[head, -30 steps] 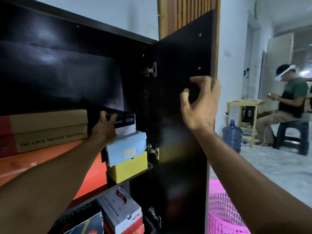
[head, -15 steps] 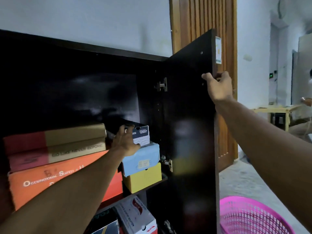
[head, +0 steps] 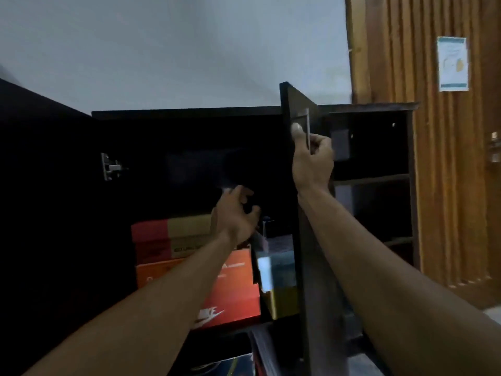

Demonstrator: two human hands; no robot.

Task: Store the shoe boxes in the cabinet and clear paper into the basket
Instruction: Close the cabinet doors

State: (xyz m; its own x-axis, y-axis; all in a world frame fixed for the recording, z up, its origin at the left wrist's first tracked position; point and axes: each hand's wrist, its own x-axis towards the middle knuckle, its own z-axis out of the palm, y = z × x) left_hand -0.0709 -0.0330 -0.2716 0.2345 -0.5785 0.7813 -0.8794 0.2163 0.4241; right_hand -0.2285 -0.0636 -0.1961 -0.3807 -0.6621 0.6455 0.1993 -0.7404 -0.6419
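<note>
The right hand (head: 311, 161) grips the dark wooden cabinet door (head: 295, 185). The left hand (head: 235, 213), fingers open, leaves the stacked cardboard shoe boxes (head: 189, 240). Next: shut it.

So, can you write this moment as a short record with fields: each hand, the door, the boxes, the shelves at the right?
left hand: open, inside the cabinet, above the shoe boxes, holding nothing
right hand: closed on the handle of the cabinet door
cabinet door: seen nearly edge-on, partly open
shoe boxes: red and tan box on an orange box; blue box on a yellow box beside them
right shelves: dark, contents unclear
</note>
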